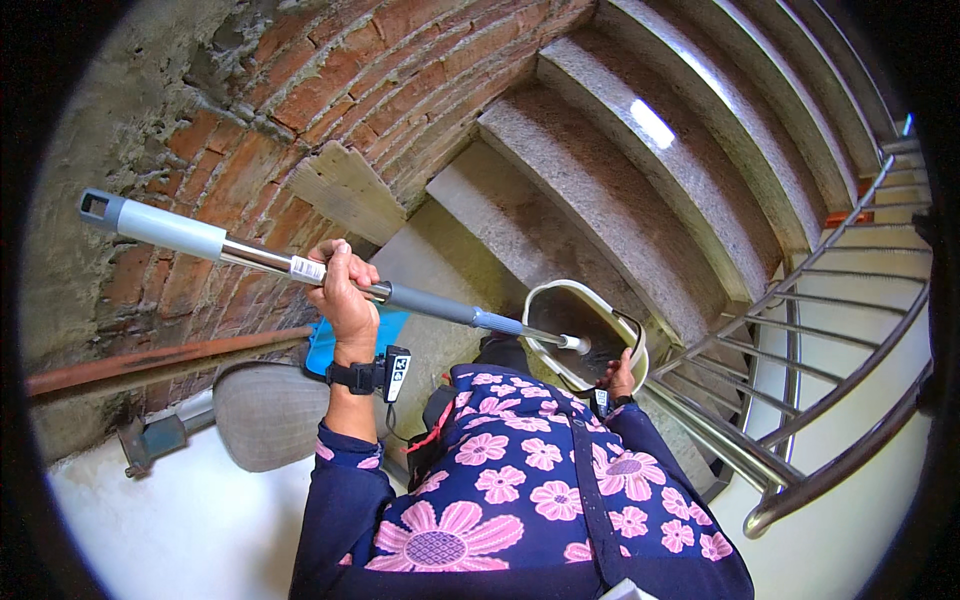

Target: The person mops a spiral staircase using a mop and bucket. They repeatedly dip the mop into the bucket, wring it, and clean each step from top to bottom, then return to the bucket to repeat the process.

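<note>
1. We judge the step in hand to be steadying the long pole (430,304) at the bucket (572,284). The left hand (345,300) is closed round the pole's upper half, thumb laid along it; this grip looks firm.
2. The right hand (621,372) is at the bucket's near right side, by the rim. We cannot tell whether its fingers grip the rim, the bail or merely touch.
3. To do this well, we would brace the bucket with the right hand and let the left guide the pole's tilt, since a long lever could tip a light tub.
4. We would also mind the upper end, which points toward the brick wall (400,75) and could knock it on a wide swing.
5. Position: the pole slants from upper left to lower right across the front of the body, its lower end inside the bucket's outline, below the stone stairs (640,190) and left of the metal railing (768,516).
6. Appearance: pale grey-blue end cap with a slot, bright steel tube, small white label, dark grey sleeve, ribbed-looking blue section, then steel and a white collar. Anything fitted beyond the collar we cannot make out.
</note>
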Demonstrator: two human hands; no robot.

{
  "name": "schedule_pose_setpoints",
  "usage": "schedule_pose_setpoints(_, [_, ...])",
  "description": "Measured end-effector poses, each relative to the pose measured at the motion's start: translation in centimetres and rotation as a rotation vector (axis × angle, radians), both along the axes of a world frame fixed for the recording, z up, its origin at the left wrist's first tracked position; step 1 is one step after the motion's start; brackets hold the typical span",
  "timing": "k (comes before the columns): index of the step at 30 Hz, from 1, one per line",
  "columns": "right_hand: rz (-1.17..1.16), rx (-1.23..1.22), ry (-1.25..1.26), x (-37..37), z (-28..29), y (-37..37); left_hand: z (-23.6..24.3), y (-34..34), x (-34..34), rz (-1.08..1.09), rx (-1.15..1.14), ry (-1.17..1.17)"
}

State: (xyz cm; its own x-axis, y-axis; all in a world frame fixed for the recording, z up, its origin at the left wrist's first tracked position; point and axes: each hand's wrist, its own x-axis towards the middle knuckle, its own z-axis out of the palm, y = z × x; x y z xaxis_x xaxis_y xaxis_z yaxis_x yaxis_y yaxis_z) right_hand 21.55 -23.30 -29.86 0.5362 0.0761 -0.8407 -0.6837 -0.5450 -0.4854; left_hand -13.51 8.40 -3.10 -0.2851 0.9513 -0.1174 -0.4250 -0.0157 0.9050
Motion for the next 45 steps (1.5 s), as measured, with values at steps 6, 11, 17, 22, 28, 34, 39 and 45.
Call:
schedule_pose_setpoints(6, [-0.029, 0.035, 0.048, -2.0, 0.2, -3.8, 1.7, -1.6, 1.9, -0.105, 0.035, -0.022])
schedule_pose_setpoints(11, [-0.029, -0.013, 0.027, -4.4, 0.4, -7.7, 1.7, -3.3, 3.0, -0.197, 0.052, -0.009])
schedule_pose_setpoints(17, [-0.131, 0.031, 0.04, -7.2, -0.5, -15.5, 0.4, -7.3, 5.5, -0.312, 0.019, -0.038])
schedule_pose_setpoints(22, [-0.307, 0.108, 0.048, -9.6, -2.9, -23.1, -0.3, -12.5, 9.5, -0.458, 0.03, -0.008])
schedule_pose_setpoints(28, [-0.666, 0.131, 0.116, -13.3, -5.5, -32.9, -0.1, -22.2, 14.3, -0.767, 0.077, 0.029])
schedule_pose_setpoints(34, [-0.964, 0.156, 0.116, -17.8, -6.5, -40.0, -1.2, -31.4, 16.5, -1.119, 0.042, 0.067])
schedule_pose_setpoints(39, [-1.167, 0.164, 0.045, -21.4, -7.9, -45.2, -1.4, -35.6, 16.2, -1.482, -0.084, 0.37])
schedule_pose_setpoints(45, [-1.392, 0.133, 0.055, -25.4, -11.7, -49.9, -1.9, -39.0, 16.4, -1.866, -0.203, 0.66])
